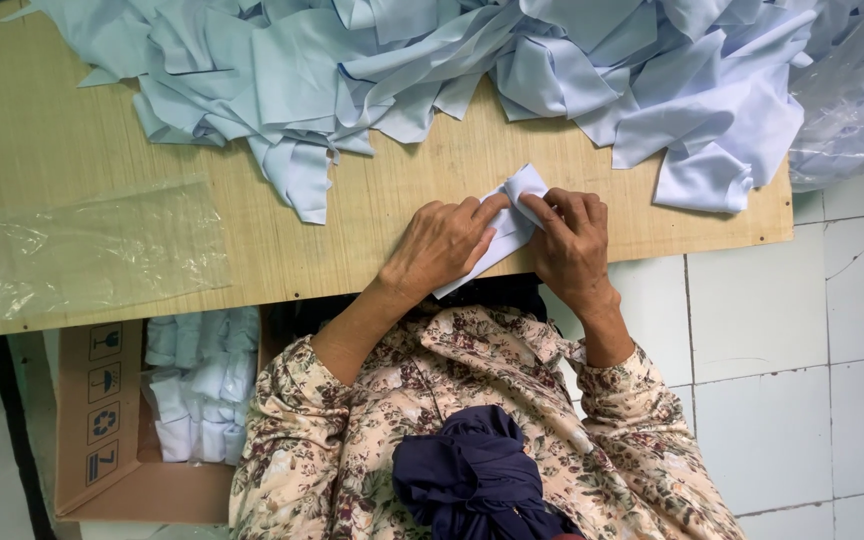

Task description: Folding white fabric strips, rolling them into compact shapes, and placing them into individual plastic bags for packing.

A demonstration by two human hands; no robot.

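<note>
My left hand (440, 246) and my right hand (570, 243) meet at the front edge of a wooden table (72, 150). Both pinch a small piece of light blue cloth (523, 188). The piece is partly folded. Its upper end sticks out above my fingers and its lower end runs under my left hand to the table edge. My left palm presses flat on it while my right fingers grip the fold near the top. My floral sleeves (352, 420) fill the bottom of the view.
A big heap of light blue cloth pieces (402, 60) covers the back of the table. A clear plastic bag (82, 245) lies at the left. Below the table a cardboard box (112, 430) holds folded pieces (197, 385). A plastic sack (852, 100) and white floor tiles (782, 400) are on the right.
</note>
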